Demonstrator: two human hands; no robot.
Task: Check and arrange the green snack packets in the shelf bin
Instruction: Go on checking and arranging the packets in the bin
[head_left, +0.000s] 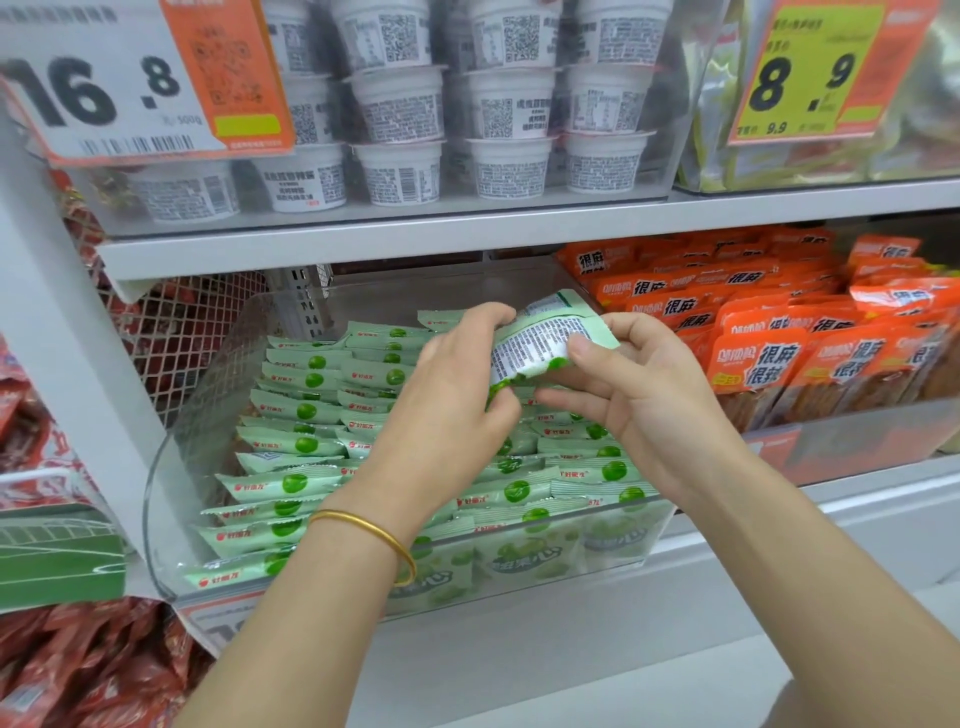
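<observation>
Pale-green crinkled film, printed side turned up to show small dense text, makes up the one snack packet (540, 340) held between both hands above the bin. The left hand (452, 395) curls its fingers over the packet's left end, and the right hand (628, 384) pinches the right end with the thumb on top and the fingers beneath, so the soft pouch bends between them. A smooth gold bangle (374, 535) circles the left wrist. Below and to the left of the hands, the clear plastic bin (218, 374), with rounded glossy corners, is filled with rows of flat green packets (291, 441). These have crimped zigzag ends and a round green fruit picture on each. Just right of the right hand lie shiny orange packets (779, 332) in overlapping layers. Above the hands, on the next shelf, stand stacked white tapered cups (400, 104) with label panels. A white price card (130, 78) hangs up to the left and a yellow one (810, 73) up to the right. White wire mesh (171, 332) shows left of the bin.
</observation>
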